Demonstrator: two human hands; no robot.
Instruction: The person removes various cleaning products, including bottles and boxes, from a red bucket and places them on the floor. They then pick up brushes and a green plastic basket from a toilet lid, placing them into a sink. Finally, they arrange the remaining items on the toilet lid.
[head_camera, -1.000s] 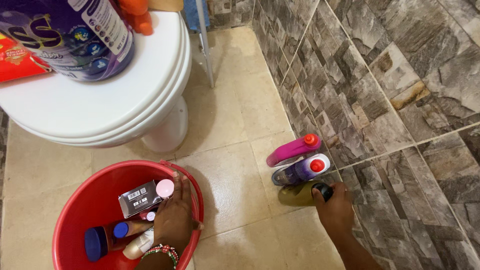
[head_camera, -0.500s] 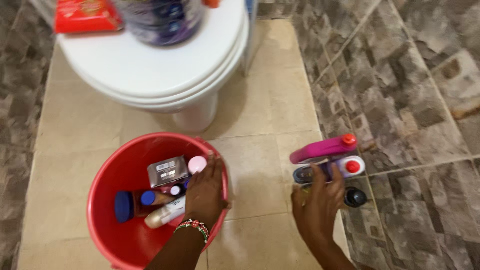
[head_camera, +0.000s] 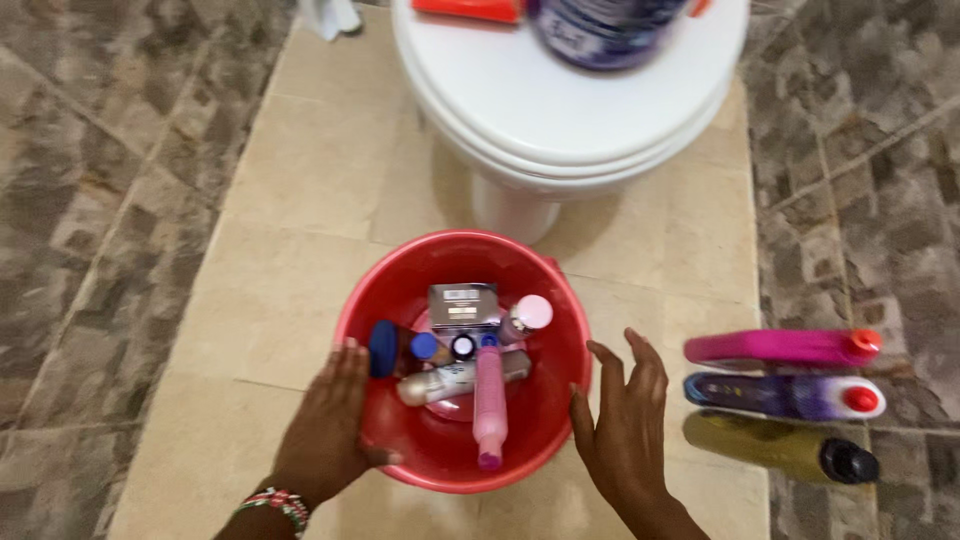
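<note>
So, red bucket (head_camera: 545, 300) sits on the beige tile floor (head_camera: 300, 270), right in front of the white toilet (head_camera: 560, 120), approx in the middle of the beige strip w/ grey stone-look tiles on both sides.

Left hand (head_camera: 330, 430) is on the bucket's near-left rim: palm and fingers laid flat against the outside wall, thumb hooked over the edge into the bucket. So it's gripping the rim, not clenched. There's a beaded bracelet (head_camera: 275, 503) on that wrist.

Right hand (head_camera: 625, 415) is wide open, fingers spread and pointing up, nothing in it. It's just beside the bucket's right rim; can't tell if the thumb side actually touches the plastic or is just off it. Looks a bit motion-blurred.

Inside the bucket, a pile of toiletries: a long pink tube (head_camera: 489, 405) lying toward the near edge, a whitish bottle (head_camera: 440, 383) on its side across the middle, a small grey box (head_camera: 463, 303) toward the far edge, a little bottle w/ a pale pink round cap (head_camera: 531, 313) next to the box, and a blue-capped item (head_camera: 384, 348) at the left wall, plus a couple small bits I can't make out.

On the floor at the right edge, three bottles lie side by side on their sides, caps pointing right: magenta bottle (head_camera: 775, 348) w/ a red cap, purple bottle (head_camera: 775, 393) w/ a white-and-red cap, olive-yellow bottle (head_camera: 770, 445) w/ a black cap. They're near the right hand but not touching it.

On the toilet lid's far edge: a big purple container (head_camera: 610, 30) and smth red (head_camera: 465, 8), both cut off by the frame.
</note>
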